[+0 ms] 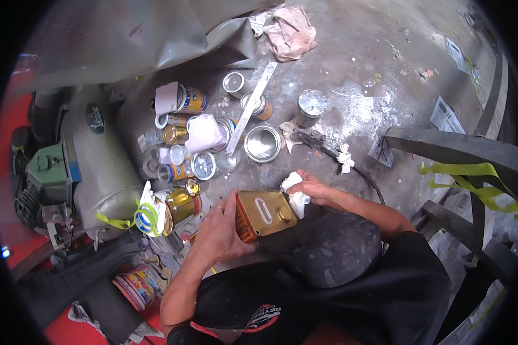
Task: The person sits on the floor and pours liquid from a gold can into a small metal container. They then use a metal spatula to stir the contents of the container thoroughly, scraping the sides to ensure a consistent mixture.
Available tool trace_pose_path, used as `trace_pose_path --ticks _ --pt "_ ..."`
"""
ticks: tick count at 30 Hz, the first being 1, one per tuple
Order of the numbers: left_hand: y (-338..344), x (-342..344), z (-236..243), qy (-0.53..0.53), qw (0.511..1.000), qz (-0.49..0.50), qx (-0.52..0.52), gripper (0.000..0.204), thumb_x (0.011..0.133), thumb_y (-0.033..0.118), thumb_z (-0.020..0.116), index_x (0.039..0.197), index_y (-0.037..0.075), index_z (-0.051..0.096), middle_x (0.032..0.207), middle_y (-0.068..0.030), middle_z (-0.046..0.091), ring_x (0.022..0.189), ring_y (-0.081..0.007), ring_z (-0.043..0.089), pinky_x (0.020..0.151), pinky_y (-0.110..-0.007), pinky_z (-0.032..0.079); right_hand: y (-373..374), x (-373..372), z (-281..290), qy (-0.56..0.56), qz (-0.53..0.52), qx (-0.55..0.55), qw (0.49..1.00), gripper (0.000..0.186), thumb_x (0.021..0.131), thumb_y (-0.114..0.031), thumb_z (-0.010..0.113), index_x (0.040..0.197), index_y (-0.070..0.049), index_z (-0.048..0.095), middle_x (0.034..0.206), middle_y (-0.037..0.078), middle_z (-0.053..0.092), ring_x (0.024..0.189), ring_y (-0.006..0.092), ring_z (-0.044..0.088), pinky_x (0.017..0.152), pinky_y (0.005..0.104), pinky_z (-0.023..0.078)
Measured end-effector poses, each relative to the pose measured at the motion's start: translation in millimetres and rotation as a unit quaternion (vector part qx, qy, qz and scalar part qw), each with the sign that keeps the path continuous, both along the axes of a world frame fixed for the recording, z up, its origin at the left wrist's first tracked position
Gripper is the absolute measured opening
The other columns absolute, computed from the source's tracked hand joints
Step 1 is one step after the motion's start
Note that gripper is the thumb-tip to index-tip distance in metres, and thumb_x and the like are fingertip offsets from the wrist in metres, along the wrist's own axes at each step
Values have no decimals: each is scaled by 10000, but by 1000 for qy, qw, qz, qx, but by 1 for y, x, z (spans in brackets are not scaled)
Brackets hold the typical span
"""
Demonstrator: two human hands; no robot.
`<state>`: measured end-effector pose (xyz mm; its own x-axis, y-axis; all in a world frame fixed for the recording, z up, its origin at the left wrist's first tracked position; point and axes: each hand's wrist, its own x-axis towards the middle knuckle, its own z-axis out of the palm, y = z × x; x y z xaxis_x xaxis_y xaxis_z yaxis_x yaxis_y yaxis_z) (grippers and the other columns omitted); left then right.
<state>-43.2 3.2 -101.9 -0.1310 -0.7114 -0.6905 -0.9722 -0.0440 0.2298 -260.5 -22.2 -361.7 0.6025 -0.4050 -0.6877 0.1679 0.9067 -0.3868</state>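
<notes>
Your left hand (pixel 214 231) is clamped on the near-left side of a rectangular tin (pixel 249 202), gold top tilted into view, screw cap toward the right end. Your right hand (pixel 311 188) pinches a crumpled white rag (pixel 298 201) at the tin's far-right edge. Tin held in front of your body, over the floor (pixel 351 75). Ahead: an open round can (pixel 263 144), shiny inside. Left of that, a long flat stick (pixel 252 106) slants across cans.

gold-topped tin (pixel 273 214) is gripped by the left hand (pixel 220 230), white rag (pixel 297 198) is pinched beside it by the right hand (pixel 312 188), loads of cans (pixel 193 100) are scattered nearby
</notes>
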Motion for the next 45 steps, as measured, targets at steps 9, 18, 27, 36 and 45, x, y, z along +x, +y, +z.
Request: trace_pose_path --ticks 9,18,27,36,45 --pt "-1 -9 -2 11 999 38 31 1190 594 378 856 1496 -13 184 1253 -300 522 1170 -441 548 987 -448 471 -10 1 9 -76 3 -36 996 742 706 131 544 1407 -27 358 1124 82 575 1044 188 584 806 306 503" --pt "-12 -9 -16 -18 999 0 36 1180 600 386 859 1489 -15 195 1248 -311 519 1151 -458 549 984 -467 472 1 0 -25 170 110 -208 957 347 861 -95 672 1190 8 634 1041 98 699 966 169 645 848 319 505" --pt "-17 0 -16 4 999 -1 34 1186 597 390 859 1489 -22 195 1231 -307 525 1144 -463 546 980 -468 472 2 10 -17 5 -54 -83 995 360 855 18 585 1214 0 569 1072 101 663 946 174 638 781 293 522" --pt "-18 -2 -20 -7 999 -22 28 1180 594 408 847 1484 -29 207 1215 -313 536 1126 -471 556 959 -475 483 -3 16 -8 -54 -58 28 996 412 938 43 460 1341 -21 515 1119 125 657 919 200 675 742 332 599" --pt "-22 -5 -23 -15 999 -32 11 1172 590 399 849 1488 -12 219 1228 -298 536 1129 -458 558 965 -471 483 7 21 -22 64 -32 -128 989 425 926 8 575 1348 -10 531 1147 81 661 985 162 646 841 281 529"
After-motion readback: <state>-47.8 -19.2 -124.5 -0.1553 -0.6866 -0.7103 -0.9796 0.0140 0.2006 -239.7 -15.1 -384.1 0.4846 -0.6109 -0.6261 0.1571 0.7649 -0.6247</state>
